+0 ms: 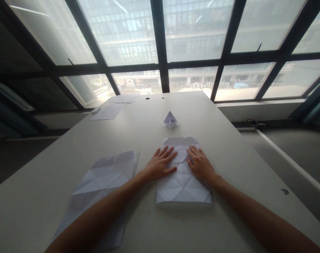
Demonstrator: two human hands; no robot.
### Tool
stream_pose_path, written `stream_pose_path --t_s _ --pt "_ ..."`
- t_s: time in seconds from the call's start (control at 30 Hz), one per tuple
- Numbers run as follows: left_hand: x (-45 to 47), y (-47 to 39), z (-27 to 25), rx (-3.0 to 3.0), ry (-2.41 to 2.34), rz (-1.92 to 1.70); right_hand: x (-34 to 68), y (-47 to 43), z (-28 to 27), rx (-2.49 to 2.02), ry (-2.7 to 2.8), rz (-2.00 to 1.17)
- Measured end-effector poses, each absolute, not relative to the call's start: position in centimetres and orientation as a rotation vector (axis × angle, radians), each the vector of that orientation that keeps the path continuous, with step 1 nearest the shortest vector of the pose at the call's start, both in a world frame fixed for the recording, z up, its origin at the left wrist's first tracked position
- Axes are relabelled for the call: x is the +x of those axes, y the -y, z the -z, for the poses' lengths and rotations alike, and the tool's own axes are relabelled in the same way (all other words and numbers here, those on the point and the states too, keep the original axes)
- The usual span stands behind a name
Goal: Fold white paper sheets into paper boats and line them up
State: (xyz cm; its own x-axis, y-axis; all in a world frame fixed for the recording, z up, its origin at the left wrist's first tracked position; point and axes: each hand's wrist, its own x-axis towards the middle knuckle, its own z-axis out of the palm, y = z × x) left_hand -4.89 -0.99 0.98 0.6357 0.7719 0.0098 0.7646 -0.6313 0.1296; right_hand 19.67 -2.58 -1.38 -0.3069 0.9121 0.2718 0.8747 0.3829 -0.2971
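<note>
A creased sheet of white paper (183,191) lies on the table in front of me, marked with crossing fold lines. My left hand (161,163) rests flat on its left side, fingers spread. On the right side of the same sheet lies my right hand (200,165), its fingers stretched out and partly bent over the surface. Beyond the sheet stands a small folded paper boat (170,121) with a pointed middle. Another creased sheet (104,179) lies to the left, partly covered by my left forearm.
Flat white sheets (107,110) are stacked at the table's far left, with a small white object (95,110) beside them. A dark mark (285,191) shows on the white table (236,168) at right. Dark-framed windows (194,31) rise behind the far edge.
</note>
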Motion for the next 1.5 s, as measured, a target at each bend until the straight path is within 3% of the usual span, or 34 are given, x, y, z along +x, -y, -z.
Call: stream_pose_path --t_s 0.87,1.1,1.33,1.5 --pt "-5.2 0.5 -1.2 2.615 -1.250 -0.200 23.0 2.3 -0.7 -1.390 2.524 -0.330" --pt "-5.5 -0.1 -0.7 2.341 -1.273 -0.661 23.1 2.3 -1.2 -1.324 2.336 -0.275" --pt "-5.0 1.1 -1.6 1.850 -1.319 -1.314 22.4 2.1 -1.1 -1.189 1.504 -0.603" --pt "-4.1 1.7 -2.4 1.488 -1.180 -1.394 21.4 2.3 -1.2 -1.193 1.308 -0.692"
